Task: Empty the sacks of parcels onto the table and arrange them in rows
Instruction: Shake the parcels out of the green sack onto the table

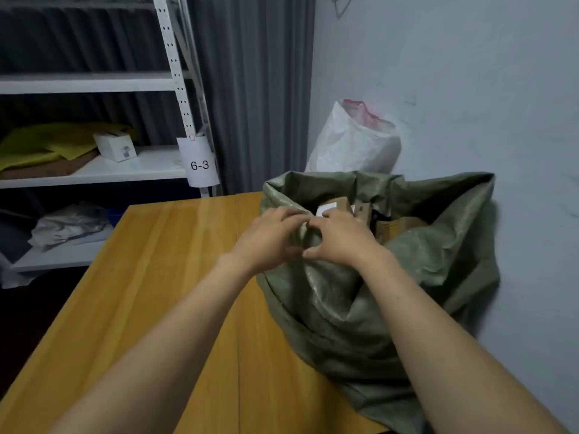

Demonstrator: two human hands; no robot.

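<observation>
Green sack [338, 308] stands open-mouthed on the worktop [156, 277], right side, against the wall. I see the left hand [269, 236] and right hand [341, 239] meeting at its near rim, fingers [293, 214] curled, pinching the fabric. Cardboard parcels [341, 203] show inside the mouth. White sack [354, 142] stands behind.

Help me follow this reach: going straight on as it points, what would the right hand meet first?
The right hand grips the near rim of the green sack; straight on, it would probably meet the white-labelled parcel just inside, though depth is unclear.
</observation>
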